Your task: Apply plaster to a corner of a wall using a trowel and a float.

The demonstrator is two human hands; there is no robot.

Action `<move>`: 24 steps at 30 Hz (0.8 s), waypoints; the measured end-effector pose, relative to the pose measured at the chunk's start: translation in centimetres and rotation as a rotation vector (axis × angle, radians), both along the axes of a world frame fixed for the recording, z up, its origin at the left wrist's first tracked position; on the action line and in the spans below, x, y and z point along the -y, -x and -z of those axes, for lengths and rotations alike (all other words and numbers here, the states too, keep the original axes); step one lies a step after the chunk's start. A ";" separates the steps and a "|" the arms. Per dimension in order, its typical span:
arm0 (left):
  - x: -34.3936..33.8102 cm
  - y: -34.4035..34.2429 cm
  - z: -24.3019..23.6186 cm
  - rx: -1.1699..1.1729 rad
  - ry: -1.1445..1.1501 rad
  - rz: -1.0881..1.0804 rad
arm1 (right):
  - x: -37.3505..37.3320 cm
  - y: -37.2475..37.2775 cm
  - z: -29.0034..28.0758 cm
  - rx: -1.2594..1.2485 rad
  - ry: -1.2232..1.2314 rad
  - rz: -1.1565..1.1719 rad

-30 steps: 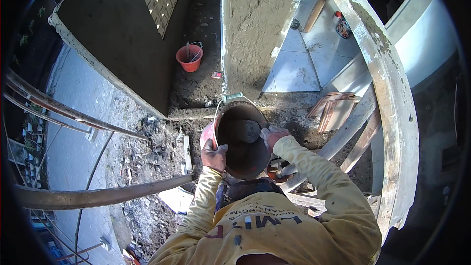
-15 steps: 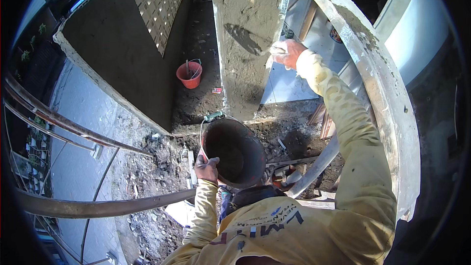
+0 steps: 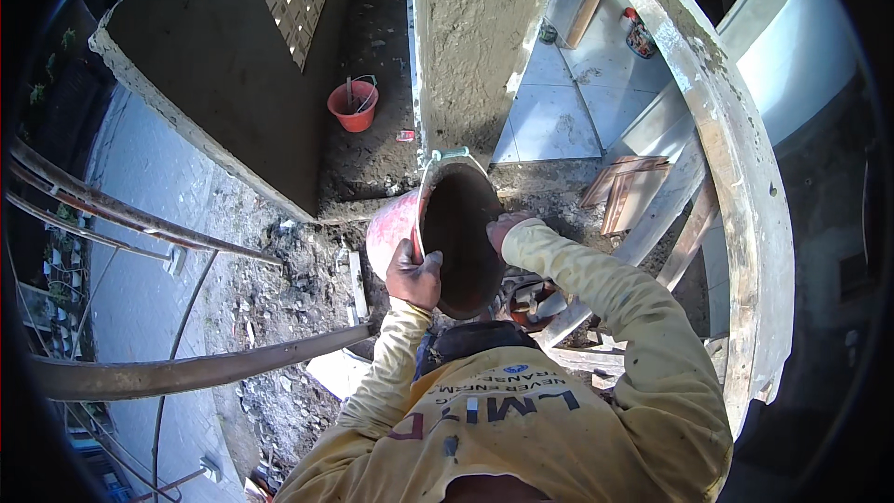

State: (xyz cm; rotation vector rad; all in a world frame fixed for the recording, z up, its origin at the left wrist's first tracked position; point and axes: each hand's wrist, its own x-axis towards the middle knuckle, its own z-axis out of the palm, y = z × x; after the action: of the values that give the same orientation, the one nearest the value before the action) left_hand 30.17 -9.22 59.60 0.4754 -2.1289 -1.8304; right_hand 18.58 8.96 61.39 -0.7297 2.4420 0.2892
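Observation:
A pink-red bucket [image 3: 391,231] is tilted in front of my body, its mortar-stained mouth facing me and its inside dark. My left hand [image 3: 413,279] holds the near left part of the rim, fingers along the outer wall and thumb over the edge. At the right side of the rim, my right hand [image 3: 508,231] is closed on the edge, its fingertips lost in the shadowed mouth. The wire handle with a green grip [image 3: 451,154] rests at the far side. Just beyond stands a pillar [image 3: 475,47] coated in rough grey plaster.
A smaller red bucket [image 3: 354,106] with tools stands between the pillar and a plastered wall [image 3: 219,65]. A curved concrete beam [image 3: 717,130] arcs along my right. Wood pieces [image 3: 629,188] lean near white tiles [image 3: 554,116]. A metal rail [image 3: 200,382] crosses at left.
My right hand has come down from beside the pillar to the bucket's right rim. The bucket has risen and tipped further, showing its pink outer wall. My left hand kept its hold.

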 end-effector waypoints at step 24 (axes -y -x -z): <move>4.9 -1.1 3.8 -0.070 -0.553 -0.077 | -6.6 16.8 -24.4 -0.040 0.807 0.315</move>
State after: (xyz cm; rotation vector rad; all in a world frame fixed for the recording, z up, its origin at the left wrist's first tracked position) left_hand 31.26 -14.10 55.81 0.5893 -1.5139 -2.3414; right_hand 1.79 15.60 85.81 -0.6238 2.6360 -0.8537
